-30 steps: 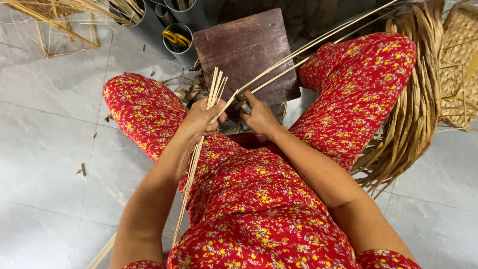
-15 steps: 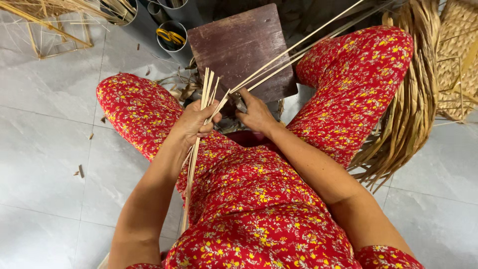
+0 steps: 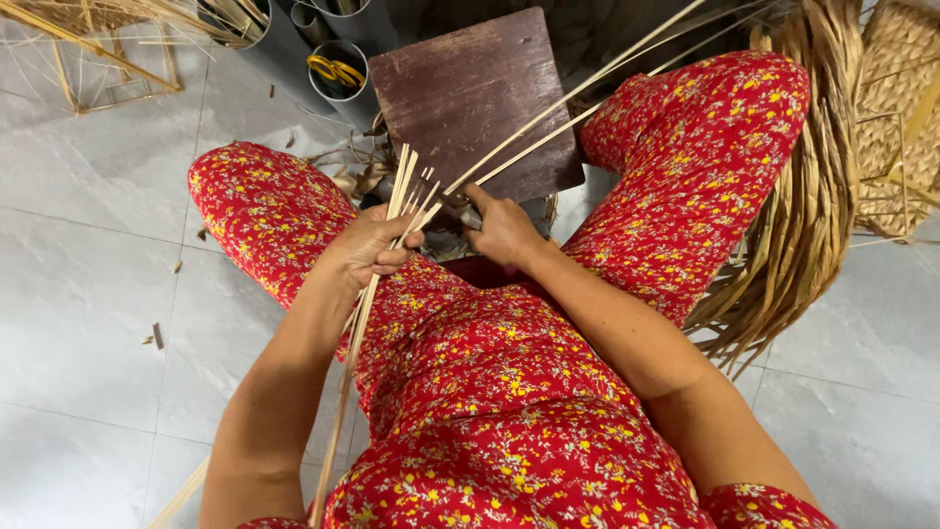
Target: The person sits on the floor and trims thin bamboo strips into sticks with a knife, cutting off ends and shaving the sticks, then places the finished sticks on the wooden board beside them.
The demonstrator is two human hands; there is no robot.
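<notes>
My left hand point(image 3: 367, 247) grips a bundle of thin bamboo strips point(image 3: 401, 186) that fans out above the fist and trails down along my left forearm. My right hand point(image 3: 501, 227) is closed around a small dark tool point(image 3: 456, 201), mostly hidden, held against the near ends of two long bamboo strips point(image 3: 578, 93) that run up and to the right. Both hands sit close together above my lap, in front of a dark wooden block point(image 3: 475, 93). I sit with knees apart in red flowered clothing point(image 3: 490, 392).
Grey tubes point(image 3: 348, 69), one holding yellow-handled scissors point(image 3: 336, 69), stand behind the block. A bamboo frame point(image 3: 98, 59) lies at top left. Dried leaf bundles point(image 3: 813, 216) and a woven mat point(image 3: 901, 108) lie to the right. Small scraps dot the grey tile floor point(image 3: 88, 294).
Both hands have stayed together by the block with only small shifts. The bundle in my left hand has tilted slightly and the long strips have swung a little.
</notes>
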